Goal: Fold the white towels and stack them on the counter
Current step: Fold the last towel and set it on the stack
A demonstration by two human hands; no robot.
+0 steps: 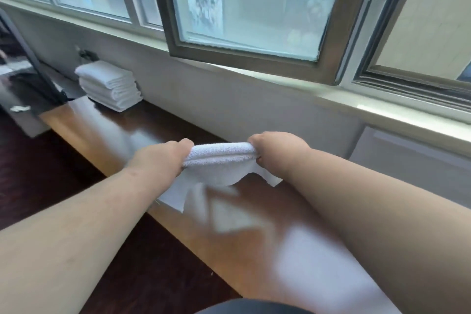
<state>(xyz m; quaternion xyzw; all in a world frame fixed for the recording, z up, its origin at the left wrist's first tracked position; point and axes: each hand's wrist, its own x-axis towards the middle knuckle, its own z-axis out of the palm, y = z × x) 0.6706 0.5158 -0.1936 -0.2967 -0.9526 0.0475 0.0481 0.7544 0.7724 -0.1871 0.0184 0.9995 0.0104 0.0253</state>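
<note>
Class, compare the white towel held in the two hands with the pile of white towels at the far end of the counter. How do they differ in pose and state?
The held towel is up in the air, gripped by the left hand and right hand; the stack of towels rests on the counter, untouched. The held towel is only partly folded, its loose edges hanging; the stack is neatly folded in flat layers. The held towel is one; the stack is several. Both are white terry cloth.

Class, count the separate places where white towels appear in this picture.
2: one towel held up between the left hand and right hand; a folded stack far left on the counter. Stack count unclear.
</note>
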